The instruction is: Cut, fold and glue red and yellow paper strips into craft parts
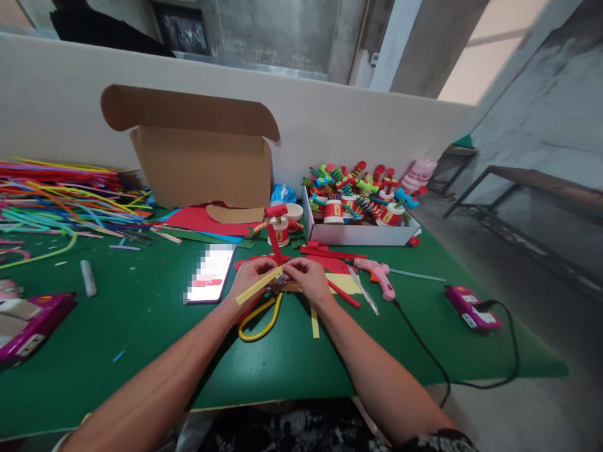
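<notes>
Both hands meet at the middle of the green table. My left hand (250, 276) is closed on a yellow paper strip (257, 287), which slants down to the left across its fingers. My right hand (306, 277) pinches at the strip's upper end, fingertips close to those of the left. Just below the hands lie yellow-handled scissors (260, 326), their blades hidden. A red strip (274, 245) stands up behind the fingers, in front of a small cup figure (279, 231). Another yellow strip (315, 322) lies beside my right wrist.
A phone (210, 274) lies left of the hands. To the right are a craft knife (363, 290), a pink glue gun (377, 274) and a purple power strip (472, 308) with a black cable. Behind stand a white box (362, 235) of figures and a cardboard box (202, 166). Pipe cleaners (61, 194) lie left.
</notes>
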`<state>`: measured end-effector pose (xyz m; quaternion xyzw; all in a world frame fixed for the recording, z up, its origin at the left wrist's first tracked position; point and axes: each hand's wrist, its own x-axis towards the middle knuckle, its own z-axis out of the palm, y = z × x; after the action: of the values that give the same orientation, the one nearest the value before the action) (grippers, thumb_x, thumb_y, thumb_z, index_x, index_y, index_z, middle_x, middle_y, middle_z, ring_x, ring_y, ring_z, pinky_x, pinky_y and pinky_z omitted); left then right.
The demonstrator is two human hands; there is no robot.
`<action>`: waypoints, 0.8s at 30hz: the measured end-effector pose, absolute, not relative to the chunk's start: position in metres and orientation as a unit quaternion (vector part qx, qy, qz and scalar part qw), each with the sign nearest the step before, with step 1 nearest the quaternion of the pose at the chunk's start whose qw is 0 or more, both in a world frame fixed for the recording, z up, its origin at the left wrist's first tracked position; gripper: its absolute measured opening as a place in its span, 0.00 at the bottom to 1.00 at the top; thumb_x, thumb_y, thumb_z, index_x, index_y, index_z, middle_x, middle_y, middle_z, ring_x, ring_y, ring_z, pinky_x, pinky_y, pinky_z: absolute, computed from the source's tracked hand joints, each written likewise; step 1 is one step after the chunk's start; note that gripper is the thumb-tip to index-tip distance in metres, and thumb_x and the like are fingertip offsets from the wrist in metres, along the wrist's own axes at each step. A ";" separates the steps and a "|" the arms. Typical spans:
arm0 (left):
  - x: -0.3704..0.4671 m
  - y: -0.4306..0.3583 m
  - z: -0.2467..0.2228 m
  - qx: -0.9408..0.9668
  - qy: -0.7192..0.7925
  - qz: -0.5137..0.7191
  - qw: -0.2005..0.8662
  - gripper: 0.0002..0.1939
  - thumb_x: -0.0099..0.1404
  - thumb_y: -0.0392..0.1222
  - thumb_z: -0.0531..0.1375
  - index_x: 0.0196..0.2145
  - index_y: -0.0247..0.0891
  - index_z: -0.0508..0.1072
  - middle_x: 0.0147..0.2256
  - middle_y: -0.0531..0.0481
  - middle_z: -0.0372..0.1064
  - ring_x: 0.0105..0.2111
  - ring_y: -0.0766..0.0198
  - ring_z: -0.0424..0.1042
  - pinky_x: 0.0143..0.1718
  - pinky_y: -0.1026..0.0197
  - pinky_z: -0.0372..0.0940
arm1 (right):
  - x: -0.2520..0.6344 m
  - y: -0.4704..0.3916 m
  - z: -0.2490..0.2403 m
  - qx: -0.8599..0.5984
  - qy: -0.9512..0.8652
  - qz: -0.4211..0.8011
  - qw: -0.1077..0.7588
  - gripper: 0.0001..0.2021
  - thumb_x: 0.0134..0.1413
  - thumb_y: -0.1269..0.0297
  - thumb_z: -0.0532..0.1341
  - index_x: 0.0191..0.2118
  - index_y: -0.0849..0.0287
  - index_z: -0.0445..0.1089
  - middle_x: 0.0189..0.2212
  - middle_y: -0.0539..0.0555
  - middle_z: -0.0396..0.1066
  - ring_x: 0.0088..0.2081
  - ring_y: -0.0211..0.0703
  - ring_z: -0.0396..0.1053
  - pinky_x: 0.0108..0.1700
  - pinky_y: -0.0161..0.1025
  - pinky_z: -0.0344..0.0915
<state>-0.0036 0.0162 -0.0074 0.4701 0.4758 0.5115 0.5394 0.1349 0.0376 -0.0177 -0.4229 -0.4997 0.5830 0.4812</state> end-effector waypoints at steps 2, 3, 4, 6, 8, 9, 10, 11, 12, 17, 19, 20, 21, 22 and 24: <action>-0.004 0.016 -0.007 0.475 0.473 0.512 0.537 0.16 0.41 0.47 0.69 0.22 0.34 0.71 0.21 0.54 0.66 0.20 0.69 0.64 0.22 0.66 0.60 | 0.135 0.038 -0.018 -0.426 -0.517 0.563 0.483 0.11 0.38 0.58 0.66 0.26 0.60 0.71 0.18 0.49 0.71 0.21 0.36 0.68 0.30 0.35 0.66; -0.004 0.017 -0.007 0.477 0.470 0.513 0.537 0.15 0.41 0.47 0.68 0.23 0.34 0.71 0.21 0.53 0.67 0.21 0.68 0.64 0.22 0.66 0.60 | 0.134 0.037 -0.018 -0.428 -0.518 0.559 0.485 0.11 0.39 0.58 0.66 0.26 0.60 0.71 0.18 0.49 0.71 0.21 0.37 0.68 0.30 0.35 0.66; -0.004 0.017 -0.008 0.480 0.469 0.513 0.536 0.15 0.42 0.47 0.68 0.24 0.34 0.72 0.23 0.53 0.68 0.21 0.67 0.65 0.22 0.65 0.60 | 0.134 0.037 -0.018 -0.428 -0.516 0.559 0.488 0.11 0.39 0.57 0.66 0.26 0.60 0.71 0.18 0.49 0.71 0.21 0.37 0.68 0.30 0.35 0.66; -0.005 0.017 -0.008 0.481 0.476 0.514 0.528 0.15 0.45 0.48 0.67 0.27 0.34 0.73 0.26 0.50 0.70 0.24 0.65 0.67 0.24 0.65 0.62 | 0.134 0.036 -0.017 -0.430 -0.504 0.561 0.497 0.11 0.40 0.57 0.65 0.27 0.60 0.70 0.18 0.49 0.71 0.22 0.38 0.69 0.30 0.35 0.67; -0.004 0.016 -0.007 0.479 0.492 0.519 0.509 0.17 0.45 0.49 0.67 0.30 0.33 0.74 0.29 0.47 0.72 0.28 0.62 0.69 0.28 0.63 0.64 | 0.133 0.035 -0.016 -0.435 -0.496 0.556 0.505 0.12 0.39 0.57 0.65 0.27 0.60 0.70 0.19 0.49 0.71 0.23 0.38 0.70 0.31 0.36 0.68; -0.004 0.016 -0.006 0.478 0.497 0.522 0.502 0.18 0.45 0.48 0.67 0.31 0.33 0.74 0.31 0.46 0.72 0.30 0.61 0.70 0.29 0.63 0.65 | 0.133 0.034 -0.016 -0.438 -0.496 0.551 0.509 0.12 0.39 0.57 0.65 0.27 0.61 0.70 0.20 0.50 0.71 0.23 0.39 0.70 0.31 0.36 0.68; -0.004 0.015 -0.005 0.478 0.495 0.523 0.503 0.20 0.44 0.48 0.68 0.33 0.33 0.74 0.32 0.46 0.72 0.31 0.61 0.70 0.31 0.63 0.65 | 0.132 0.034 -0.015 -0.440 -0.496 0.545 0.513 0.12 0.39 0.57 0.65 0.27 0.61 0.70 0.20 0.50 0.71 0.24 0.39 0.71 0.31 0.36 0.68; -0.003 0.014 -0.005 0.478 0.489 0.522 0.510 0.21 0.44 0.48 0.68 0.34 0.33 0.73 0.32 0.46 0.72 0.32 0.61 0.70 0.31 0.62 0.65 | 0.132 0.034 -0.015 -0.440 -0.497 0.539 0.518 0.12 0.39 0.57 0.65 0.27 0.60 0.69 0.20 0.50 0.71 0.24 0.39 0.71 0.31 0.36 0.68; -0.003 0.013 -0.004 0.476 0.482 0.520 0.520 0.21 0.44 0.49 0.68 0.34 0.34 0.72 0.31 0.47 0.72 0.31 0.61 0.70 0.31 0.62 0.66 | 0.131 0.033 -0.015 -0.439 -0.500 0.535 0.521 0.12 0.39 0.57 0.65 0.27 0.60 0.69 0.21 0.50 0.72 0.25 0.39 0.71 0.32 0.36 0.68; -0.002 0.012 -0.006 0.453 0.478 0.539 0.525 0.20 0.45 0.52 0.66 0.30 0.34 0.71 0.23 0.52 0.68 0.24 0.66 0.67 0.25 0.64 0.63 | 0.128 0.031 -0.015 -0.428 -0.513 0.531 0.521 0.12 0.38 0.57 0.66 0.26 0.60 0.69 0.20 0.49 0.71 0.25 0.39 0.71 0.31 0.35 0.68; -0.003 0.014 -0.009 0.449 0.474 0.551 0.519 0.19 0.44 0.52 0.67 0.28 0.34 0.71 0.22 0.53 0.68 0.22 0.67 0.66 0.23 0.65 0.62 | 0.128 0.031 -0.014 -0.413 -0.511 0.551 0.515 0.12 0.36 0.58 0.67 0.25 0.60 0.68 0.20 0.48 0.71 0.25 0.39 0.71 0.30 0.35 0.68; -0.003 0.015 -0.011 0.449 0.471 0.555 0.518 0.19 0.44 0.51 0.67 0.27 0.34 0.71 0.22 0.53 0.67 0.22 0.68 0.65 0.23 0.65 0.61 | 0.129 0.031 -0.013 -0.403 -0.510 0.561 0.512 0.12 0.36 0.58 0.67 0.25 0.60 0.68 0.20 0.48 0.71 0.24 0.38 0.71 0.31 0.34 0.68; -0.004 0.016 -0.013 0.451 0.469 0.558 0.514 0.18 0.44 0.51 0.67 0.27 0.34 0.71 0.21 0.53 0.67 0.21 0.68 0.65 0.23 0.65 0.61 | 0.129 0.031 -0.013 -0.395 -0.510 0.569 0.510 0.12 0.35 0.58 0.68 0.26 0.60 0.69 0.20 0.48 0.71 0.24 0.37 0.70 0.31 0.34 0.68; -0.005 0.017 -0.015 0.455 0.469 0.562 0.508 0.18 0.44 0.50 0.67 0.26 0.34 0.71 0.21 0.53 0.67 0.21 0.68 0.65 0.23 0.66 0.60 | 0.130 0.032 -0.013 -0.389 -0.510 0.574 0.509 0.13 0.34 0.58 0.68 0.26 0.60 0.69 0.20 0.48 0.71 0.24 0.37 0.70 0.31 0.34 0.68; -0.007 0.019 -0.017 0.464 0.472 0.567 0.490 0.17 0.44 0.49 0.67 0.26 0.34 0.71 0.21 0.53 0.67 0.21 0.68 0.64 0.23 0.66 0.60 | 0.131 0.033 -0.014 -0.381 -0.509 0.583 0.505 0.14 0.34 0.57 0.68 0.27 0.60 0.70 0.21 0.48 0.71 0.23 0.37 0.70 0.31 0.35 0.68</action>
<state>-0.0069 0.0187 -0.0174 0.4640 0.4722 0.5672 0.4900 0.1306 0.0334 -0.0137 -0.3813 -0.5093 0.5835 0.5047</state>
